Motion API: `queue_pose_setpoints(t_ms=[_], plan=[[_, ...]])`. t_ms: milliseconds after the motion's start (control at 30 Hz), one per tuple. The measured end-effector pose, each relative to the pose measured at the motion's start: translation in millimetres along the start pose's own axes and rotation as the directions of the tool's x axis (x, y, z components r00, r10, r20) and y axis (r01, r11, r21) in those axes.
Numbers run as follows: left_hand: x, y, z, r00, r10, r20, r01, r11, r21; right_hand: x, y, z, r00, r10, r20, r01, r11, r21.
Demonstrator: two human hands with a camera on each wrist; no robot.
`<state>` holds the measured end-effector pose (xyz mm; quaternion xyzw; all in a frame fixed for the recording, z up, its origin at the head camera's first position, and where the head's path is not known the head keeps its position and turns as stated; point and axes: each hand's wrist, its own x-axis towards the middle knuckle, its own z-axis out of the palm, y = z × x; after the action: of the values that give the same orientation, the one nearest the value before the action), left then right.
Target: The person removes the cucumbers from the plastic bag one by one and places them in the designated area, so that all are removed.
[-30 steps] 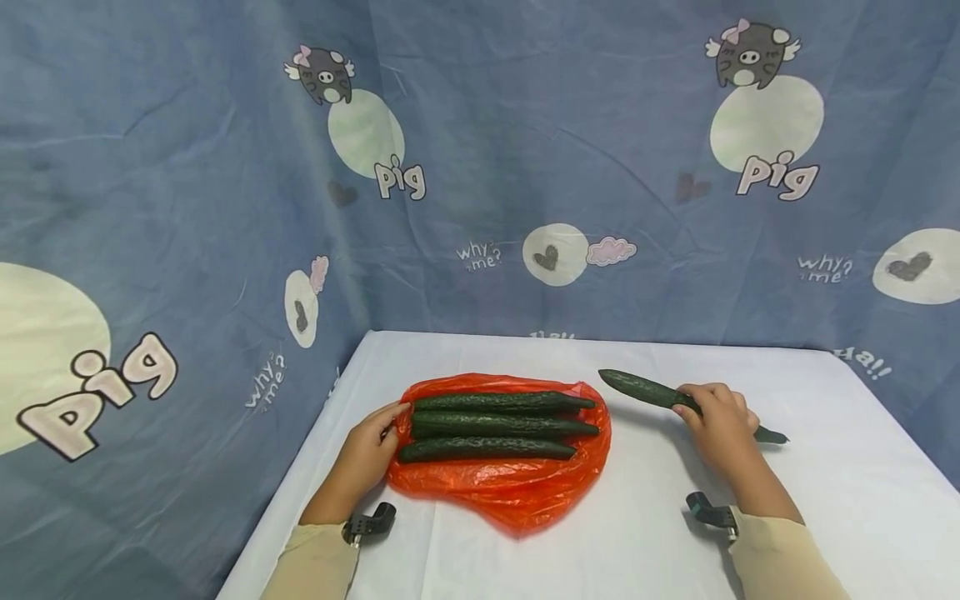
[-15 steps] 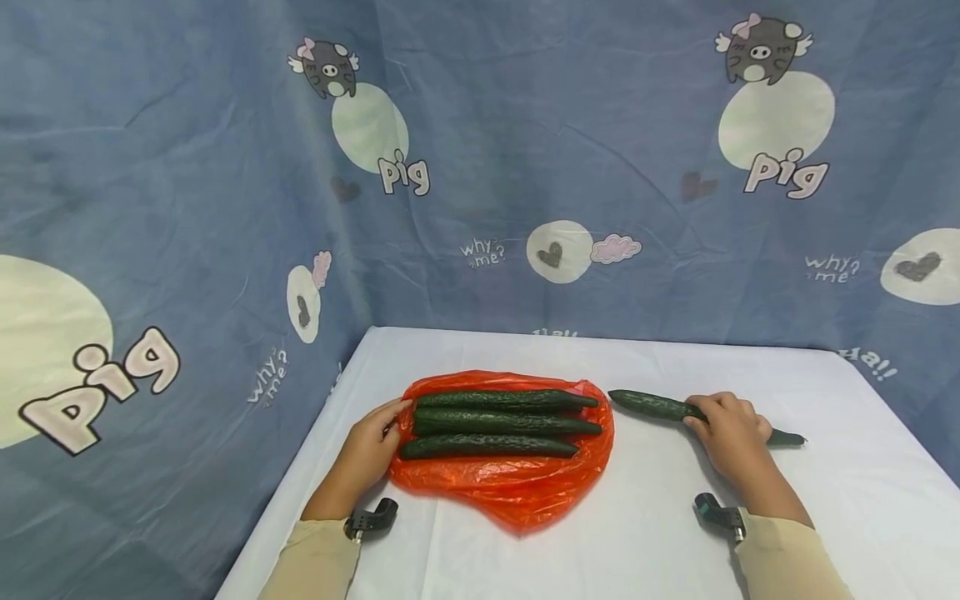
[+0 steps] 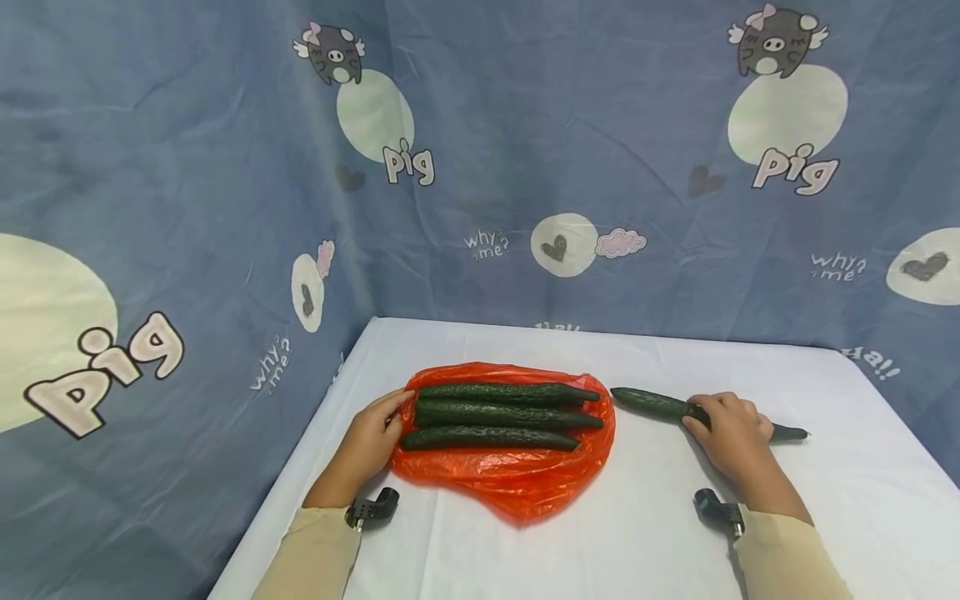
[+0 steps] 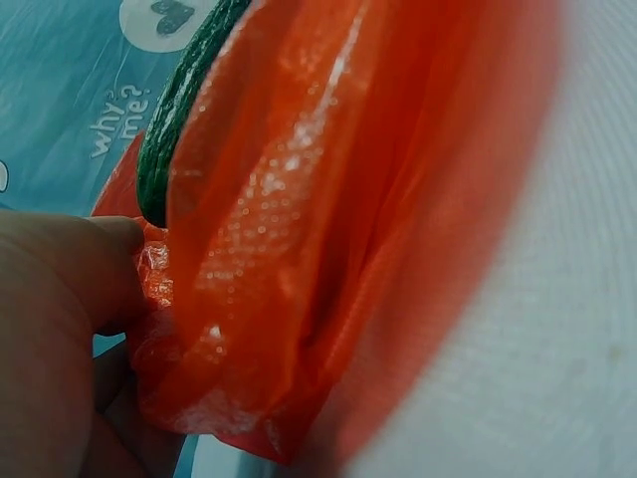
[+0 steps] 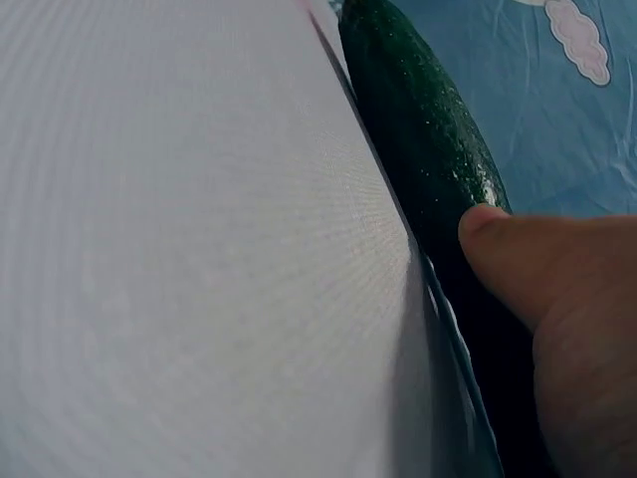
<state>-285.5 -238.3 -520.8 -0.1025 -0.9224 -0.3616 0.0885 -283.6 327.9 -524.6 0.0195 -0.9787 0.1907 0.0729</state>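
Observation:
Three dark green cucumbers lie side by side on a red plastic bag, left of the middle of the table. My left hand is at the bag's left edge; in the left wrist view its thumb and fingers pinch the crumpled red plastic, with one cucumber showing behind. To the right of the bag, my right hand grips a fourth cucumber around its middle. That cucumber lies low over the table, its left tip close beside the bag. The right wrist view shows the thumb pressed along its side.
A white cloth covers the table. Blue fabric printed with pigs and lettering hangs behind and at the left side. Each wrist carries a small black camera mount.
My right hand has lowered the cucumber toward the table and moved it slightly right, then stayed nearly still. The left hand keeps its hold on the bag. The head view has tilted slightly down.

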Motion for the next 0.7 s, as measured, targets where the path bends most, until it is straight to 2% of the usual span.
queue_pose_setpoints(t_ms=[267, 700], plan=[[-0.2, 3.1, -1.9, 1.0, -0.008, -0.001, 0.008, 1.0, -0.008, 0.8, -4.1, -2.1, 0.999, -0.004, 0.032, 0.004, 1.0, 0.014], [-1.3, 3.4, -0.5, 1.0, -0.01, 0.0, 0.01, 1.0, -0.015, -1.7, -8.6, -2.9, 1.0, -0.028, 0.011, 0.028, 0.999, 0.035]])
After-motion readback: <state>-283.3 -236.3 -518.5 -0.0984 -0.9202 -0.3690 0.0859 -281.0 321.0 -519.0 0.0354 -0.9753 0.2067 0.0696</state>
